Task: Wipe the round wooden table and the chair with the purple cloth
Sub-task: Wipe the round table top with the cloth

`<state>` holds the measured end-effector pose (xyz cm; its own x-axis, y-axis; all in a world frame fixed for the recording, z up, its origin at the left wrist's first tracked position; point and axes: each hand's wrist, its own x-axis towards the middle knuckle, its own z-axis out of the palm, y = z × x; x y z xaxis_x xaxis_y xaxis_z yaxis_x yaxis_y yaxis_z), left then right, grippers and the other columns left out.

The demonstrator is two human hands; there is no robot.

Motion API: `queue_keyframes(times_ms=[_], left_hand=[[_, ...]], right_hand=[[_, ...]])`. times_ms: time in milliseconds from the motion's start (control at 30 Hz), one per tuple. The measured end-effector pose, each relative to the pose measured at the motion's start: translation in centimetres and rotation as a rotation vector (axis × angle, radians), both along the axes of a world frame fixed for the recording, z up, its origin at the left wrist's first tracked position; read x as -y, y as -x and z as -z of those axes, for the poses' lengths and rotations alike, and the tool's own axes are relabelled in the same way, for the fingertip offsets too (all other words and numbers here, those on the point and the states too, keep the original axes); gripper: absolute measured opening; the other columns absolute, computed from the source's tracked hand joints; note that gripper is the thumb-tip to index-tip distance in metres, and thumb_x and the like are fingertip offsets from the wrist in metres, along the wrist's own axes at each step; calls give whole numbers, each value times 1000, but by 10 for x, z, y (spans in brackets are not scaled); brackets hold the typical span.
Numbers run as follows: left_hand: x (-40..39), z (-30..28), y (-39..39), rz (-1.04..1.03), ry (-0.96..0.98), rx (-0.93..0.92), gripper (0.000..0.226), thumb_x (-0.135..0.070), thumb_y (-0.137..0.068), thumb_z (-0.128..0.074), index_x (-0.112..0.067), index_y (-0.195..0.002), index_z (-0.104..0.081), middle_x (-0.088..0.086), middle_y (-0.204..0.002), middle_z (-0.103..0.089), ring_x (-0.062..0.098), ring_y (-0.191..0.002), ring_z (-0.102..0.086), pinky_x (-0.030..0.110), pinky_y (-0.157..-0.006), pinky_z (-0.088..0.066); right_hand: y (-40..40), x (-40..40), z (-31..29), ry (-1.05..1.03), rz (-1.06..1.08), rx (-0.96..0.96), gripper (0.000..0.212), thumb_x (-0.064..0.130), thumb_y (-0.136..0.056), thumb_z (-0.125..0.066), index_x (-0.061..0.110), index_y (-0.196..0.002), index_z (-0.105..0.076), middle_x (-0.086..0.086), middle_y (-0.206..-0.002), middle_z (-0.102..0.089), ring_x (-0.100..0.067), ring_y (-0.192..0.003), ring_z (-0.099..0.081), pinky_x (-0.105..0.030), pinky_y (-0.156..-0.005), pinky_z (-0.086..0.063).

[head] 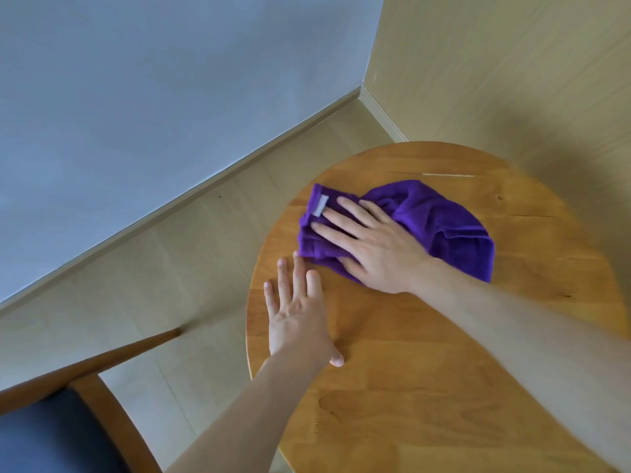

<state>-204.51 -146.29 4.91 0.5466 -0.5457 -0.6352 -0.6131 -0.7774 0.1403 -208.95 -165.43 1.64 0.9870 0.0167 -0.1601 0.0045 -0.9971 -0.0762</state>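
Note:
The purple cloth (444, 220) lies bunched on the far left part of the round wooden table (444, 353). My right hand (372, 244) presses flat on the cloth with straight, spread fingers pointing left. A small grey label shows on the cloth by my fingertips. My left hand (300, 312) rests flat on the bare tabletop near its left edge, fingers straight, just in front of the cloth. The chair (85, 404), wooden with a dark blue seat, stands at the lower left beside the table.
The table stands in a room corner: a grey-blue wall (136, 97) on the left, a beige wall (512, 63) behind. Pale wood floor (170, 268) runs between the chair and the walls.

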Motion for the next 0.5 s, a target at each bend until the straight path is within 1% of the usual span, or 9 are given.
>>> queue_keyframes(times_ms=[67, 100, 133, 200, 267, 300, 333, 367, 500], left_hand=[[-1, 0, 1, 1, 2, 0, 144, -50, -48, -98, -18, -148, 0, 4, -161, 36, 31, -148, 35, 53, -121, 14], [-2, 0, 2, -3, 3, -1, 146, -50, -49, -98, -18, -150, 3, 3, -160, 38, 31, -147, 36, 53, -121, 14], [-1, 1, 2, -7, 5, -2, 148, -50, -49, -98, -18, -150, 4, 3, -160, 39, 30, -147, 37, 53, -122, 15], [0, 2, 3, -11, 8, 3, 148, -49, -49, -99, -19, -148, 7, 3, -159, 39, 31, -147, 36, 54, -122, 14], [0, 3, 4, -15, 14, 12, 147, -49, -47, -99, -20, -144, 7, 3, -159, 38, 31, -148, 35, 54, -123, 13], [0, 3, 4, -18, 18, 14, 147, -49, -47, -99, -21, -143, 8, 3, -159, 38, 31, -148, 35, 54, -123, 13], [0, 3, 3, -20, 22, 16, 147, -49, -46, -99, -21, -142, 8, 2, -159, 38, 31, -148, 35, 53, -122, 13], [-1, 4, 3, -23, 28, 17, 147, -49, -45, -100, -22, -141, 8, 2, -159, 38, 31, -148, 35, 53, -122, 14], [-2, 5, 3, -8, 36, 17, 148, -51, -43, -99, -22, -144, 5, 0, -158, 40, 29, -146, 38, 50, -116, 20]], right_hand=[[19, 35, -1, 57, -51, -46, 66, 46, -101, -36, 27, -162, -23, -1, -167, -27, -30, -155, -19, -50, -124, -20], [26, 53, -3, 82, -11, -72, 67, 48, -101, -35, 28, -163, -20, -1, -168, -26, -29, -155, -19, -50, -123, -21], [28, 67, -4, 91, 75, -85, 67, 49, -101, -33, 29, -163, -18, -1, -168, -25, -30, -155, -18, -51, -123, -20], [18, 74, -3, 72, 346, -70, 66, 50, -101, -29, 33, -163, -16, -1, -169, -22, -32, -155, -15, -53, -124, -16], [-9, 58, 2, 44, 610, -41, 65, 50, -101, -28, 36, -162, -14, -1, -171, -16, -37, -156, -7, -58, -125, -8], [-24, 45, 3, 20, 676, -31, 64, 50, -101, -28, 37, -162, -14, -1, -171, -13, -38, -156, -4, -60, -124, -3], [-36, 32, 5, 0, 684, -21, 63, 51, -102, -29, 37, -162, -15, -1, -171, -12, -39, -156, -2, -61, -124, -1], [-43, 18, 6, -8, 640, -11, 62, 52, -102, -29, 37, -162, -16, -1, -171, -13, -40, -156, -1, -61, -124, 0], [-24, -17, 5, -11, 309, 35, 60, 49, -104, -32, 35, -162, -22, 0, -170, -19, -37, -156, -8, -57, -125, -7]])
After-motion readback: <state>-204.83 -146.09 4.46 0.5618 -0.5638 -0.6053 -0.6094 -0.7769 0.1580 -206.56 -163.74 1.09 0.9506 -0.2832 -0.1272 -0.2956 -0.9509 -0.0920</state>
